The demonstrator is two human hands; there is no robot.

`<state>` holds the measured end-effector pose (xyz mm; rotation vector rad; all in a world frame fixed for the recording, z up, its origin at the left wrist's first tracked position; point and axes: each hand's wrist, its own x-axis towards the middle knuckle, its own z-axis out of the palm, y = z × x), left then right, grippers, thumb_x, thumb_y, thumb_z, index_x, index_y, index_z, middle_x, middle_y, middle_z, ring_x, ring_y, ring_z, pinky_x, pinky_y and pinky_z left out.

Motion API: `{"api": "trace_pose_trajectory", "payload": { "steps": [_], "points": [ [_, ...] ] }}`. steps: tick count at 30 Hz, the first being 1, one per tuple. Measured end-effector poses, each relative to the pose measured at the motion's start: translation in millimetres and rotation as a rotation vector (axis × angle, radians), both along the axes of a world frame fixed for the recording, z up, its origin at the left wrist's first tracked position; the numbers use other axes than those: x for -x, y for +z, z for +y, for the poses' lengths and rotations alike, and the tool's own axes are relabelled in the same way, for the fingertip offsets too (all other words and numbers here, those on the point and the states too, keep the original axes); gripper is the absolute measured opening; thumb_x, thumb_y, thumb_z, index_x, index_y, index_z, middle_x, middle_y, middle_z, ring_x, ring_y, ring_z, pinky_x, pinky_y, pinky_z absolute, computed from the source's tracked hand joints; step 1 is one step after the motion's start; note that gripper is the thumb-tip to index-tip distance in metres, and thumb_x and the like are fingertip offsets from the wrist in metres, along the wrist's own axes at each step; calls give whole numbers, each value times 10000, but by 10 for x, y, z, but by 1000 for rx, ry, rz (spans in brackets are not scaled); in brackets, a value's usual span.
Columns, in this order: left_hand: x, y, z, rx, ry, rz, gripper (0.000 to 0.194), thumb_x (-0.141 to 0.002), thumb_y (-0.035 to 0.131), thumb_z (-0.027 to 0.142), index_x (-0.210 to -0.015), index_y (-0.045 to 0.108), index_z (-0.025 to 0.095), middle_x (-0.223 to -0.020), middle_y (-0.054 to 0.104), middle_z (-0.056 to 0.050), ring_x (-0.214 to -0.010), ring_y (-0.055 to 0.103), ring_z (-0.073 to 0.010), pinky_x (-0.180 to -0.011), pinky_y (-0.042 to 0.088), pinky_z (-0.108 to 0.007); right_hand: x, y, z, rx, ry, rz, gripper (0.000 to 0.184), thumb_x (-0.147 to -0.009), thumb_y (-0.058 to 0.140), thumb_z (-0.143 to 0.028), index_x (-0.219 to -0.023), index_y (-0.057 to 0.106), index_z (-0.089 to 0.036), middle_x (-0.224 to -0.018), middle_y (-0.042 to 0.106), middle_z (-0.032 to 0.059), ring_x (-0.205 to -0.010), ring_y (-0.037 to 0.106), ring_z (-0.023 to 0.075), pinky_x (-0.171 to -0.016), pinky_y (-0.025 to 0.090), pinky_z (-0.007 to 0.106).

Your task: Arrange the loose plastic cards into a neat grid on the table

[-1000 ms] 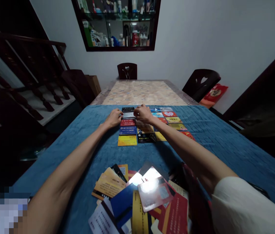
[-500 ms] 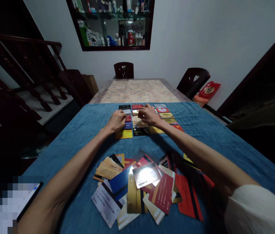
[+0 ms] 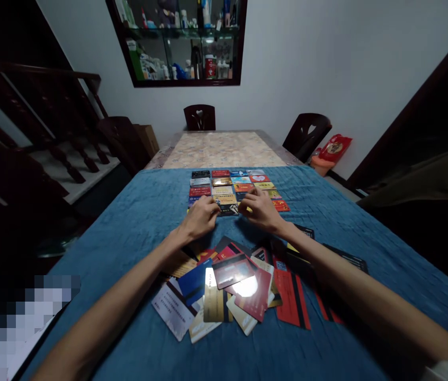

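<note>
Both bare hands were over the near part of a grid of cards (image 3: 222, 190) laid flat on a blue cloth (image 3: 136, 211). The left hand (image 3: 200, 216) was curled at the grid's near left corner, its fingertips at the left end of a black card (image 3: 230, 210) in the nearest row; the fingers were bent close together, but whether they pinched a card could not be told. The right hand (image 3: 262, 210) was bent over the same row, its fingertips near the right end of the black card, with thumb and index finger close together; whether it held anything could not be told either. At the grid's near right corner, beside the right hand, lay a red card (image 3: 282, 205). In the farthest row lay, from left to right, black, red, blue and greyish cards, and the row below included a card with a heart (image 3: 259, 179). Nearer the person, between the forearms, a loose pile of cards (image 3: 218, 301) overlapped at many angles, among them a shiny card (image 3: 232, 271) catching the light. Beyond the cloth stretched the patterned tabletop (image 3: 224, 148), with a dark chair (image 3: 200, 117) at its far end.
</note>
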<state>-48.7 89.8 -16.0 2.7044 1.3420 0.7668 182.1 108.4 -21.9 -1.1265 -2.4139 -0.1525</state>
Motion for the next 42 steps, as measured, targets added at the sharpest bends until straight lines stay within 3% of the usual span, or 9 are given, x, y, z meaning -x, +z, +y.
{"api": "trace_pose_trajectory", "payload": {
  "steps": [9,16,21,27,32,42],
  "points": [
    [-151,10,-622,43,-146,13,148,-898,548,184,-883,694,171,-958,653,-97,-951,561,-225,-881,501,-398,-130,-115,-733,7,163,91,158,-933,563,-282,-962,703,-215,-943,701,83,-1049,484,271,-872,351,438],
    [-153,-41,-825,87,-169,48,151,-896,559,204,-848,699,174,-884,659,-86,-950,541,-228,-851,478,-390,-126,-87,-1054,129,302,15,384,-910,599,-496,-1177,671,-230,-1147,682,114,-1145,468,307,-945,353,504],
    [-151,-76,-874,131,-193,83,167,-901,562,219,-816,699,173,-857,678,-78,-969,541,-236,-860,454,-393,-102,-124,-1148,215,338,-4,400,-920,583,-516,-1175,681,-224,-1192,679,110,-1172,463,312,-977,340,518],
    [-160,8,-912,175,-231,98,119,-859,629,270,-830,708,186,-868,693,-63,-965,543,-232,-855,435,-386,-117,-116,-1161,166,355,-33,357,-958,535,-468,-1141,699,-209,-1115,705,111,-1146,481,297,-973,346,503],
    [-139,80,-920,213,-272,167,220,-860,643,386,-766,689,192,-809,658,-56,-923,535,-225,-809,428,-361,-186,-64,-1156,181,376,-70,374,-933,571,-498,-1124,708,-207,-1101,705,114,-1155,476,294,-965,366,493],
    [-180,159,-1010,207,-331,306,356,-767,723,444,-1005,675,183,-1004,654,-90,-968,540,-253,-874,416,-401,-198,-106,-1115,124,459,-80,313,-956,565,-427,-1054,715,-171,-992,731,103,-1069,525,261,-910,439,448]
  ]
}}
